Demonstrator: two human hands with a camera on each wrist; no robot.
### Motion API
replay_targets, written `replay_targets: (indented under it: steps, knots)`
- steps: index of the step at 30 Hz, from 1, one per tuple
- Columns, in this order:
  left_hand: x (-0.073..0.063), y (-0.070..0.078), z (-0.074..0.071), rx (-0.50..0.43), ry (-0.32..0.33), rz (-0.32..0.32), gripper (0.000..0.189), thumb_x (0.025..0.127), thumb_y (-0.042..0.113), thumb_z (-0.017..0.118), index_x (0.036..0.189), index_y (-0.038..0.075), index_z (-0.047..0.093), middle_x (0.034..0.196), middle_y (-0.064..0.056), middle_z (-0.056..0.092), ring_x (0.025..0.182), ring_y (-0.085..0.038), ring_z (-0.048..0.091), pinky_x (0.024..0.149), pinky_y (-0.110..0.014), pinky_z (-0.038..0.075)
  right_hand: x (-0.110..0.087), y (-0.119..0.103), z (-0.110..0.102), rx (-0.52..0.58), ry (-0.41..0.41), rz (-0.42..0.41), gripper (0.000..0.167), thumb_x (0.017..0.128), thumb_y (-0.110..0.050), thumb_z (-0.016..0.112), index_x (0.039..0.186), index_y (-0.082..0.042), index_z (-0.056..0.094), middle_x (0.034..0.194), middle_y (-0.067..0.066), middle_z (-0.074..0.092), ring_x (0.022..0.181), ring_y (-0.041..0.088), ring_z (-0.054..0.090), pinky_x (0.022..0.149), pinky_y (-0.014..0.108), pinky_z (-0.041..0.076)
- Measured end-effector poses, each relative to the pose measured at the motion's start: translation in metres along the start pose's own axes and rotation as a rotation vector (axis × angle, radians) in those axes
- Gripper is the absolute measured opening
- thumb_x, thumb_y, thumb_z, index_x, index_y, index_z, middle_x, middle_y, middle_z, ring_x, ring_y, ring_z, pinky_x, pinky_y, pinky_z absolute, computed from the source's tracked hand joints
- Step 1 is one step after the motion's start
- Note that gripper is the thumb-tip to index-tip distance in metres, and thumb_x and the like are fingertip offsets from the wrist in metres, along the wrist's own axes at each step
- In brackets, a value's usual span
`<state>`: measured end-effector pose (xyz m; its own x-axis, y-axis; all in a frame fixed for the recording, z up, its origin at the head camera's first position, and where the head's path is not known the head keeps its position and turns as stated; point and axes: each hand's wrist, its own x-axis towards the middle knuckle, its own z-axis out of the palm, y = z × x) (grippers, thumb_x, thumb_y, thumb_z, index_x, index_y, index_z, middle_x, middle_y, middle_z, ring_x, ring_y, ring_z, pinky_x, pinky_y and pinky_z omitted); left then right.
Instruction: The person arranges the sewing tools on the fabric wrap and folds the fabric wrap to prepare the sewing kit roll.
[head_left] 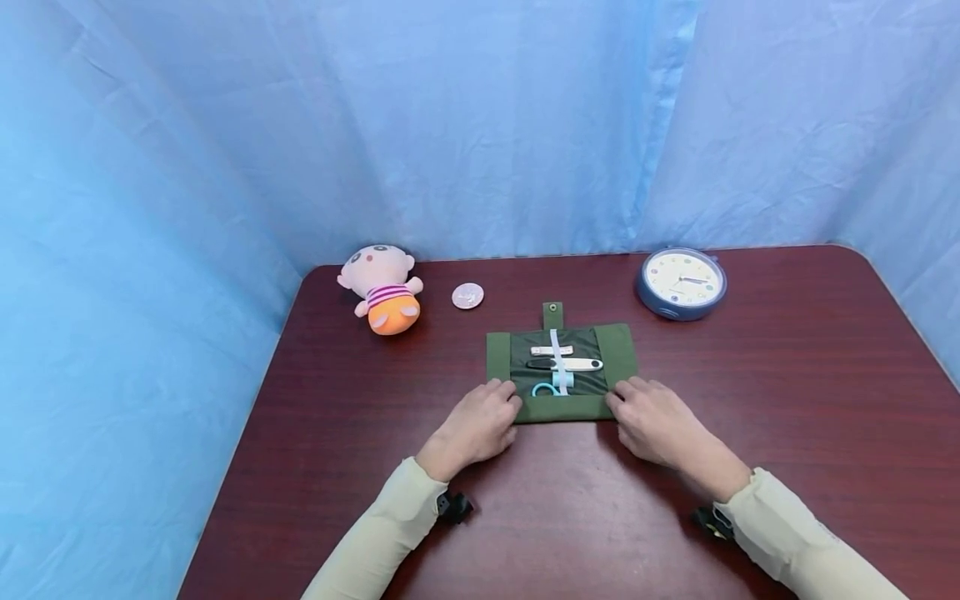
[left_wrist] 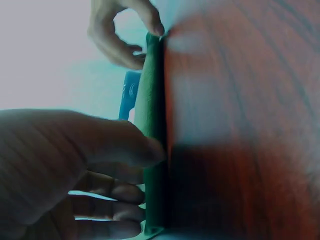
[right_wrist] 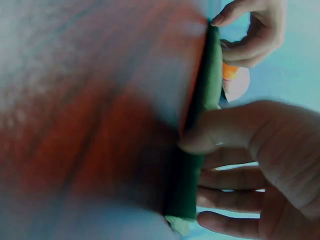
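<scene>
A green fabric tool pouch (head_left: 618, 350) lies spread on the table, its near edge folded over into a band. Beneath a white elastic strap (head_left: 555, 340) sit a nail clipper (head_left: 539, 351), a slim black and white tool (head_left: 587, 364) and light blue scissors (head_left: 543, 385), their lower part hidden by the fold. My left hand (head_left: 480, 421) pinches the left end of the folded edge, thumb on the near side and fingers behind in the left wrist view. At the other end my right hand (head_left: 656, 421) pinches that same fold (right_wrist: 212, 75) between thumb and fingers.
A snap tab (head_left: 552, 318) sticks out from the pouch's far side. Behind it on the brown table (head_left: 810, 350) are a plush doll (head_left: 387, 292) at left, a pale round disc (head_left: 468, 296) and a blue-rimmed clock (head_left: 681, 283) at right. Blue curtains (head_left: 487, 125) surround the table.
</scene>
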<state>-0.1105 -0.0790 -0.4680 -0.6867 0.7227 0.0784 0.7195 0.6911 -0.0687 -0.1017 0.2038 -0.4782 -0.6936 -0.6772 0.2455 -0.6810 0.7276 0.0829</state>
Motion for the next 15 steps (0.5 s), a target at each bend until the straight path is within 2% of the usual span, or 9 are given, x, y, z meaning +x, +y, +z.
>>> replay_targets:
  steps: [6, 15]
  knots:
    - [0.0012, 0.0046, 0.0015, 0.055, 0.020, -0.012, 0.006, 0.085, 0.015, 0.071, 0.080, 0.013, 0.071, 0.090, -0.001, 0.064, 0.082, -0.020, 0.061, 0.067, -0.032, 0.053, 0.0043, -0.0035, 0.0062, -0.077, 0.045, -0.025, 0.022, 0.067, -0.012, 0.080, 0.077, -0.002, 0.063, 0.074, 0.010, 0.061, 0.070, 0.028, 0.058, 0.058, 0.040, 0.048]
    - [0.0021, 0.0033, 0.0029, 0.075, 0.059, -0.009, 0.011, 0.086, 0.016, 0.073, 0.075, 0.015, 0.072, 0.086, 0.001, 0.064, 0.078, -0.018, 0.061, 0.063, -0.030, 0.050, 0.0075, -0.0018, 0.0101, -0.115, 0.058, -0.046, 0.023, 0.067, -0.014, 0.081, 0.074, -0.003, 0.062, 0.072, 0.010, 0.060, 0.068, 0.028, 0.057, 0.057, 0.039, 0.046]
